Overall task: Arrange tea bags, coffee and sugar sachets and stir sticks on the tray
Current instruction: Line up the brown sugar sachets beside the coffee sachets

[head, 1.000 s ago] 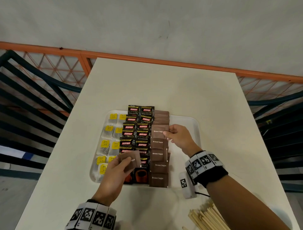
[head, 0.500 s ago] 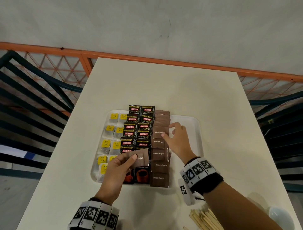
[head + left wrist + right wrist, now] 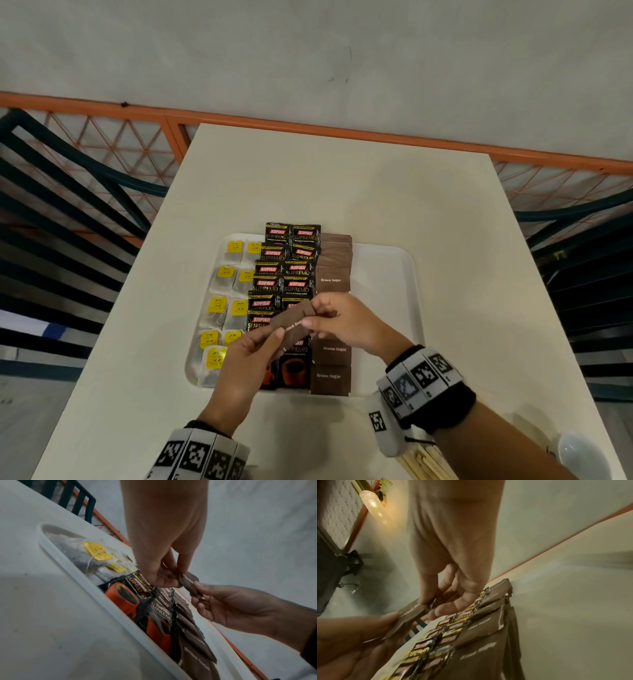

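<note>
Both hands meet above the white tray [image 3: 409, 291], sharing one brown sugar packet [image 3: 291, 325]. The left hand [image 3: 245, 363] pinches its near end between thumb and fingers; the right hand [image 3: 346, 322] pinches the far end. The packet hangs tilted over the coffee packets [image 3: 284, 267], clear of the tray. Tea bags [image 3: 222, 308] fill the left side, a row of sugar packets [image 3: 334, 274] the middle. Wooden sticks [image 3: 424, 462] lie on the table [image 3: 342, 188] by the right wrist.

Head view dim, evenly lit, bent at edges. Right wrist view warm-tinted, motion-blurred; glowing glass lamp [image 3: 373, 505] flares upper left. Soft shadows on pale white counter [image 3: 342, 192].
</note>
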A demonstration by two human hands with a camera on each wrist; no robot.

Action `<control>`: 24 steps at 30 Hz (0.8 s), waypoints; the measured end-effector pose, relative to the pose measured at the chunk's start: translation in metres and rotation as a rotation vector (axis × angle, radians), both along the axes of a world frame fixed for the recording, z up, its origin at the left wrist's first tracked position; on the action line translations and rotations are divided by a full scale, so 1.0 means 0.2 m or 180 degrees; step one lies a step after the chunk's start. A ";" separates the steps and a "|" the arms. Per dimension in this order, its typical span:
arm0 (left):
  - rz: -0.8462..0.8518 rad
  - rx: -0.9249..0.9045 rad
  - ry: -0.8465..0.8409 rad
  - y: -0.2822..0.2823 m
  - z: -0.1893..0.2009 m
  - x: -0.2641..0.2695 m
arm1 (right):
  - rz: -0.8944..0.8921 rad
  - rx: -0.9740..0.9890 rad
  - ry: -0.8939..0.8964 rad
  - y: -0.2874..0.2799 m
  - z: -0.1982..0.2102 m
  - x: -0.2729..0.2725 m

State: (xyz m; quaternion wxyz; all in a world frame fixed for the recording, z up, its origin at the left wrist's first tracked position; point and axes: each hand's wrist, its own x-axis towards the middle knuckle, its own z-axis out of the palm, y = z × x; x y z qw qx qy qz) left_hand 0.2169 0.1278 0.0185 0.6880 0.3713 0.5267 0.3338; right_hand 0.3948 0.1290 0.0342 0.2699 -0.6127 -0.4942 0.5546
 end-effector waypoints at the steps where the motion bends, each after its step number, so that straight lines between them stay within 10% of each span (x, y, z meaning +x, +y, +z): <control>1: 0.0003 0.0005 0.0032 0.00 -0.01 0.00 | -0.0062 0.0017 -0.0013 0.02 0.00 0.02; 12: -0.0317 0.0211 0.0286 -0.03 0.00 -0.01 | -0.1625 0.0125 -0.0736 0.27 -0.09 0.27; 24: -0.2706 0.2028 0.1607 -0.25 0.02 0.11 | -0.1559 0.0265 -0.1528 0.04 -0.05 0.27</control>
